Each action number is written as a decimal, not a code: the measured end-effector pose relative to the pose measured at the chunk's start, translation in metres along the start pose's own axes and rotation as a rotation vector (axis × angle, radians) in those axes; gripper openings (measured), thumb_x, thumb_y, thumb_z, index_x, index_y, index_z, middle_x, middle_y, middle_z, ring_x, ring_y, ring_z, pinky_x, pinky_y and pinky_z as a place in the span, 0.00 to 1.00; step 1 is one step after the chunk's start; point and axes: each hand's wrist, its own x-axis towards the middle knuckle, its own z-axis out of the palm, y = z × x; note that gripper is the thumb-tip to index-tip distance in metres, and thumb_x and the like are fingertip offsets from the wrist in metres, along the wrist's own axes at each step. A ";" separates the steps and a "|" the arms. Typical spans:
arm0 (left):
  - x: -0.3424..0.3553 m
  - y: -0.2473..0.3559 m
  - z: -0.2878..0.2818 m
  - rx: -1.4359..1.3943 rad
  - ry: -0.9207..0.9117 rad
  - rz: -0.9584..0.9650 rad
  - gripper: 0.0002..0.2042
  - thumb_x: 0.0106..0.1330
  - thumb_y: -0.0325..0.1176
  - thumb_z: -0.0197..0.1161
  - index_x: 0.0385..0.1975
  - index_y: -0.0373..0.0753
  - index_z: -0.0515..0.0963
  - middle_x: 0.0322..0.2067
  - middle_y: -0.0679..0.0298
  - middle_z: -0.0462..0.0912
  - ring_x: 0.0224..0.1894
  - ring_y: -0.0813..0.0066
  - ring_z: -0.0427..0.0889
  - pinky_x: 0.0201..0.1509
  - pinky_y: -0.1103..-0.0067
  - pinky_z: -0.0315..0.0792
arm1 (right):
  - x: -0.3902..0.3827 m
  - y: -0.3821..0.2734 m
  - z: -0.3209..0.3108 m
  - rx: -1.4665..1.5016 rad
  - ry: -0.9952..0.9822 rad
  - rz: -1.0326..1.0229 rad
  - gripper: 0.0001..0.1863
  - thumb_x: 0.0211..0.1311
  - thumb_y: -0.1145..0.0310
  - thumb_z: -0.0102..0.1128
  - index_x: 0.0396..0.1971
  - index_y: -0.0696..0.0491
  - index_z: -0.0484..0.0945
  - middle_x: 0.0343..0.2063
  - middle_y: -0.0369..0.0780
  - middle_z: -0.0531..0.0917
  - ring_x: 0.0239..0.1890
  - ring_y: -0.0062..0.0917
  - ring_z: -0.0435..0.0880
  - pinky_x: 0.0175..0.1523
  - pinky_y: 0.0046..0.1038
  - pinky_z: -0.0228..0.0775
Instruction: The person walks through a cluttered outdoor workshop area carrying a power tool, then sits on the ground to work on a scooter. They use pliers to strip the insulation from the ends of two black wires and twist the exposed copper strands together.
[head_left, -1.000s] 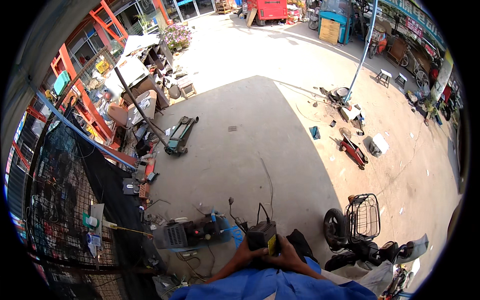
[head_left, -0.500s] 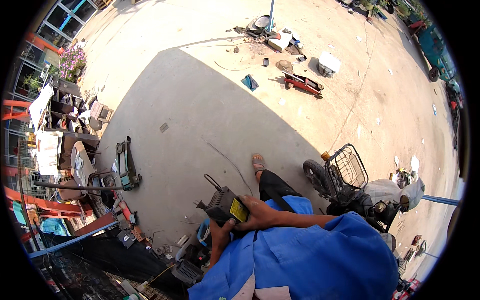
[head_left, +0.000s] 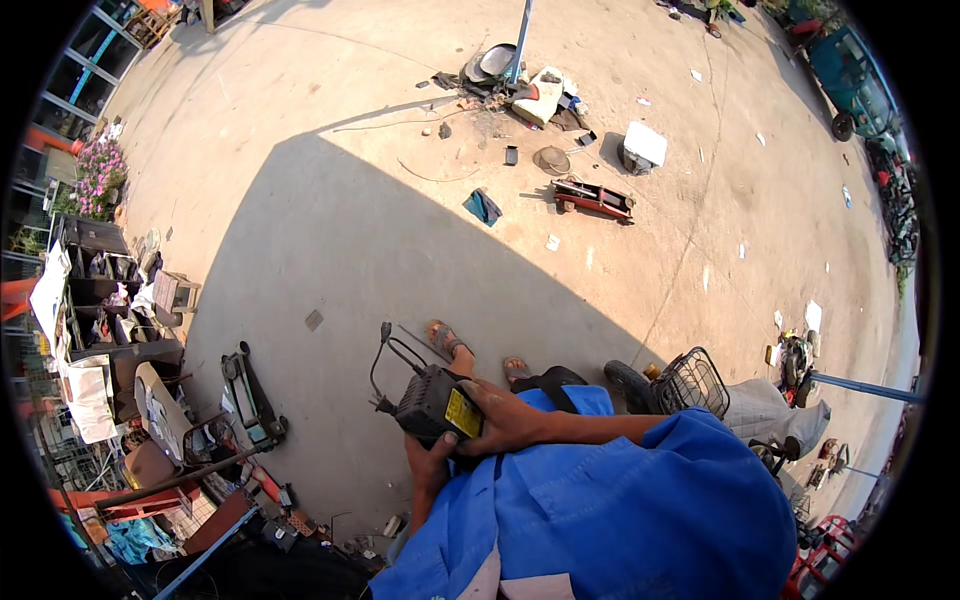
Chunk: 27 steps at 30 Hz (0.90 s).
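Observation:
I hold a black boxy device (head_left: pixel 420 405), resembling a charger, low in the middle of the head view, with a yellow label on its right face. A black cable (head_left: pixel 392 345) loops up from it, and plugs dangle beside it. My left hand (head_left: pixel 430 455) grips its lower left, thumb pressed against the front. My right hand (head_left: pixel 505 418) is wrapped on its right side. The blue garment (head_left: pixel 620 500) I wear fills the bottom, and my sandalled feet (head_left: pixel 445 340) show just beyond the device.
A scooter's front basket (head_left: pixel 693 383) stands close on my right. A green floor jack (head_left: pixel 250 400) and piled furniture and scrap (head_left: pixel 105 330) are on my left. Ahead on the concrete lie a red jack (head_left: pixel 592 200), a white container (head_left: pixel 643 148) and debris around a blue pole (head_left: pixel 520 40).
My view has swung to the right and my body has advanced, with my feet now visible. The device has moved up and leftward in the picture, still in both hands.

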 end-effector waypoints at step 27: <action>0.464 0.303 -0.124 -0.190 0.102 0.044 0.34 0.53 0.32 0.71 0.60 0.30 0.66 0.50 0.54 0.79 0.52 0.65 0.80 0.58 0.68 0.75 | 0.578 -0.136 -0.106 -0.111 -0.296 0.101 0.48 0.44 0.51 0.75 0.62 0.62 0.63 0.52 0.54 0.73 0.56 0.45 0.75 0.61 0.38 0.67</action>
